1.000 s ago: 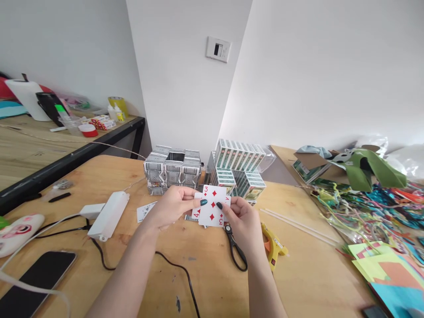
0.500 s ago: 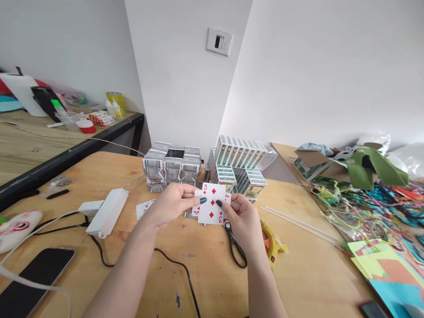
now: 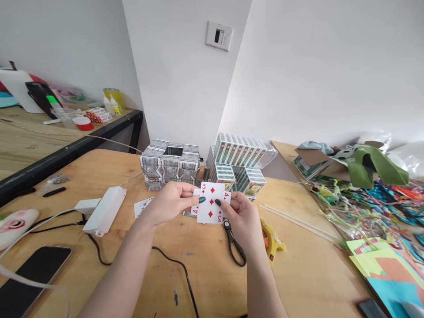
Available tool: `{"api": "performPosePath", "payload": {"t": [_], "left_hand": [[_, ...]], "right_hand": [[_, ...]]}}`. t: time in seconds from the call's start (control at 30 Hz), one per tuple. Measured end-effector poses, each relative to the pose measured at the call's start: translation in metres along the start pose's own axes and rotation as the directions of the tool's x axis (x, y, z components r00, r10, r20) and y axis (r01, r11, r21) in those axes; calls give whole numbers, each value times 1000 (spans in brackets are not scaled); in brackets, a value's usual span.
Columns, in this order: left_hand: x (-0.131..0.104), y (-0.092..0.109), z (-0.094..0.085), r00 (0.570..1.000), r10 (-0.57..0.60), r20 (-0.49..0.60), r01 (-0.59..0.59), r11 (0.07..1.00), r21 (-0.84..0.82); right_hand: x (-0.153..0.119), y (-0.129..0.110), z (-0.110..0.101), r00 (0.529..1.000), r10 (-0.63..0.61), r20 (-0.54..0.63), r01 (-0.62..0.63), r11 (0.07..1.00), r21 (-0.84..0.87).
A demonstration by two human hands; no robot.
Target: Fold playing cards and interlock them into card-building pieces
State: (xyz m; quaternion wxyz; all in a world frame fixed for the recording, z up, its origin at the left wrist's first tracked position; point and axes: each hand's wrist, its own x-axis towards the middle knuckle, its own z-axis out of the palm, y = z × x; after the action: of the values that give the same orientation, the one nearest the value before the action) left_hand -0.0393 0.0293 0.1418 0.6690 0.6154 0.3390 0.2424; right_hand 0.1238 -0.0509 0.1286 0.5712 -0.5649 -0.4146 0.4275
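Observation:
Two playing cards are held crosswise over the table. The three of diamonds (image 3: pixel 211 212) lies upright in front, and a red four (image 3: pixel 227 198) sits sideways behind it, its ends sticking out on both sides. My left hand (image 3: pixel 174 201) pinches their left edges, thumb on the front face. From the right, my right hand (image 3: pixel 241 216) grips them the same way, its thumb on the three. Behind the hands stands a box-like structure built of folded cards (image 3: pixel 170 165), with a dark opening on top. More cards (image 3: pixel 142 206) lie under my left wrist, partly hidden.
Stacked card boxes (image 3: pixel 240 152) stand at the back. Black-handled scissors (image 3: pixel 234 245) and a yellow glue gun (image 3: pixel 274 243) lie by my right forearm, with white sticks (image 3: pixel 298 222) beyond. Leftward are a white power adapter (image 3: pixel 105 212), cables and a phone (image 3: pixel 35 280). Coloured paper (image 3: pixel 387 265) lies far right.
Both hands keep the same grip on the crossed cards. The whole view has shifted slightly; nothing else has visibly moved.

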Motion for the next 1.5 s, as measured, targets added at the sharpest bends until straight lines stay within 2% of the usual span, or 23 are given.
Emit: {"api": "performPosePath", "payload": {"t": [0.2,0.37,0.57,0.63,0.8,0.93,1.07,1.27,1.5], "left_hand": [[0,-1,0,1000,15,3,-15,1000,-20],[-3,0,-1,1000,31,-3,-31,999,-19],[-2,0,1,1000,21,-21,-22,1000,-16],[-1,1,1,999,31,8,-30,996,-86],[2,-1,-4,983,94,157,-42,951,-305],[5,-7,-6,978,89,191,-19,940,-340],[7,-8,-3,976,80,204,-8,943,-332],[7,-5,4,989,76,130,-41,966,-254],[7,-4,10,996,86,5,-85,985,-149]], "right_hand": [[0,-2,0,1000,0,8,-1,999,32],[0,-3,-1,994,44,98,-55,992,116],[2,-1,-1,991,57,123,-68,994,91],[2,-1,-2,992,47,116,-59,993,103],[3,-2,-6,996,19,84,-27,995,97],[2,-2,-7,996,1,85,-11,993,120],[1,0,-8,998,-29,47,25,997,74],[0,2,-9,990,-96,-99,81,985,-150],[-5,0,-1,977,-169,-131,129,954,-270]]}}
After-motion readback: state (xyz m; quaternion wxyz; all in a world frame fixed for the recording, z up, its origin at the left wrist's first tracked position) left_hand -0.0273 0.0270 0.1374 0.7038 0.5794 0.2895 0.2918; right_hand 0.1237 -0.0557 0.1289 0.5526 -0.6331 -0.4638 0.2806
